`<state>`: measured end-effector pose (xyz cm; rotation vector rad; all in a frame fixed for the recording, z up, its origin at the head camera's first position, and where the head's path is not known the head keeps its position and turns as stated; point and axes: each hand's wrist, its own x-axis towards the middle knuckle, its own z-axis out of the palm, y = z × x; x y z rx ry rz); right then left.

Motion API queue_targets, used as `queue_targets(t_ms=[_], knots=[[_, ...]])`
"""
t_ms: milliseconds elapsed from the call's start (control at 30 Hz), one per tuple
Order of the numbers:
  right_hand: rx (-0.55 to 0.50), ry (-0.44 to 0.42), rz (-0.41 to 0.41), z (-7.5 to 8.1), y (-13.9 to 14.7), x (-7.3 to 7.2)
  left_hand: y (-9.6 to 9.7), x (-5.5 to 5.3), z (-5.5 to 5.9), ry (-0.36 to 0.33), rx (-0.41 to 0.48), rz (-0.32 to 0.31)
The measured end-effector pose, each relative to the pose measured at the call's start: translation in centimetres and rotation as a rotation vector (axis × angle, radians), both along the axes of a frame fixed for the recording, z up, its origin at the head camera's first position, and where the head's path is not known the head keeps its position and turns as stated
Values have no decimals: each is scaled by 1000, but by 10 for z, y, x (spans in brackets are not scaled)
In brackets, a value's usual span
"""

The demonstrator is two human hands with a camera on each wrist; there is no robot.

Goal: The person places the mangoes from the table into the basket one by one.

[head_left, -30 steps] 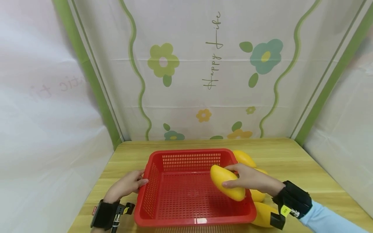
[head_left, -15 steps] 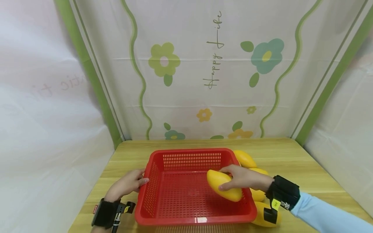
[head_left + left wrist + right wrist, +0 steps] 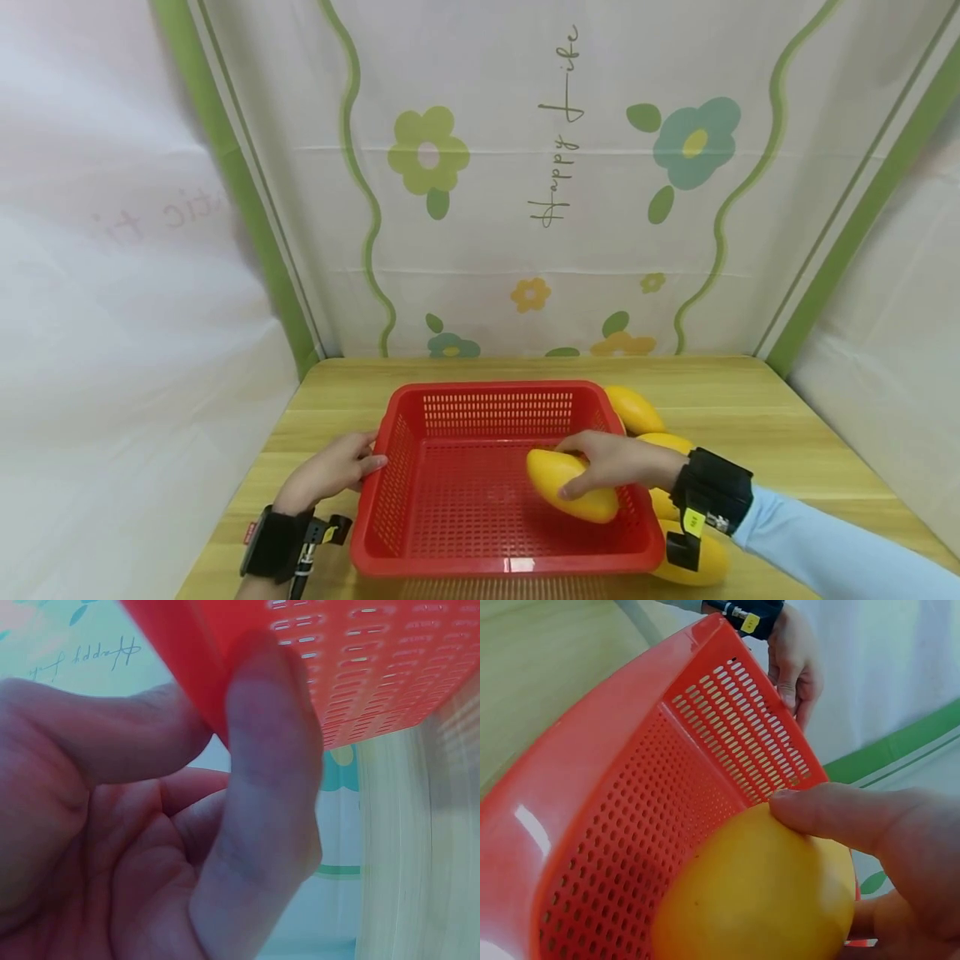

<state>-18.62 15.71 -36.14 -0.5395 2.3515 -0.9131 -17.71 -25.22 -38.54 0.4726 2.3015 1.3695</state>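
A red slotted plastic basket (image 3: 480,567) stands on the wooden table. My left hand (image 3: 330,472) grips its left rim; in the left wrist view the thumb and a finger (image 3: 270,750) pinch the red edge. My right hand (image 3: 611,460) holds a yellow mango (image 3: 567,487) inside the basket's right part, thumb on the near side. The right wrist view shows the mango (image 3: 757,892) large above the perforated floor. Whether its underside touches the floor cannot be told.
Several more mangoes lie on the table right of the basket, one at the back (image 3: 634,409) and one at the front (image 3: 693,560). The wooden table (image 3: 757,417) meets a flower-printed cloth wall (image 3: 480,233), with white cloth at both sides.
My right hand has moved a little left and down with the mango, lower into the basket. The left hand keeps its hold on the rim. The head view has shifted slightly.
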Motion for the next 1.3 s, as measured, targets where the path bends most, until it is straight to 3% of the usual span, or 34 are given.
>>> queue_targets(t_ms=[433,733,1067,1300], knots=[[72,-80,-6,-10,-9,-2,2,-6,2,25,-21,-10],[120,-122,13,-17,-7,1,2,-4,-1,-23,10,-26],[155,-143,33,-19,-10,2,-1,-3,2,-35,1,-29],[150,-204,81,-24,-11,0,-2,-2,1,-37,2,-19]])
